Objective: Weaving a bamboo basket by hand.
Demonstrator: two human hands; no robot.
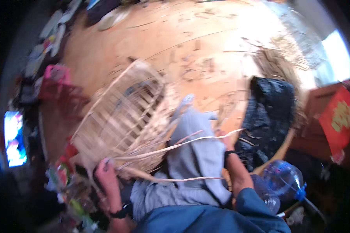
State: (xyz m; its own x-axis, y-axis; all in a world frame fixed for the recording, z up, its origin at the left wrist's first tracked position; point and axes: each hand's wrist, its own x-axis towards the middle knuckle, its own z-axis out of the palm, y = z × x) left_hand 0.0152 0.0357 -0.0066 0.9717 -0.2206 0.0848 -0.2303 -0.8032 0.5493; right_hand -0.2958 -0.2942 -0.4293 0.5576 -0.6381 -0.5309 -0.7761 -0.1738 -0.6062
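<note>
Blue clothing (206, 219) is seen nearest. Farther left, a basket (109, 132) is set, its near end by the left hand (106, 174); pale strips (155, 179) run near the right hand (228, 143). Neither grip can be told. Weaving seems underway; strips must likely be tucked in.

Dark blue top (182, 219), grey ribbed cloth (196, 155), 2 black wristbands (119, 213).
The plain, creased top has a loose right sleeve (251, 200) ending near the elbow; finely ribbed cloth drapes the legs in folds; the bare left hand (107, 174) and right hand (228, 143) each have 1 band at the wrist.
</note>
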